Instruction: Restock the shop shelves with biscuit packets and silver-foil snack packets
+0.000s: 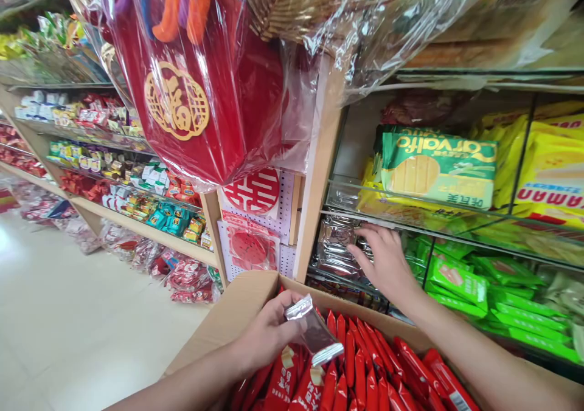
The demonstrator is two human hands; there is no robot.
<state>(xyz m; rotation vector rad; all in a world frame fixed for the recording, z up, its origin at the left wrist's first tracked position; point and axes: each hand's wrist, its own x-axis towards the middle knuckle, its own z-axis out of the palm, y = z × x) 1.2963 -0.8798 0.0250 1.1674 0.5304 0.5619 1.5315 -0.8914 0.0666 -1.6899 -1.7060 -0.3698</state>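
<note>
Shop shelves stand behind a cardboard box of red packets, where the left hand has its fingers clamped on 1 silver packet and the right hand, fingers apart, touches silver packets on the shelf.

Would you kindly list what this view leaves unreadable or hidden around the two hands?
- Head view: right hand fingertips, hidden among silver packets.
- Left hand: its silver packet label, turned away and too small.
- Red packets in box: count, cut off by bottom edge.
</note>
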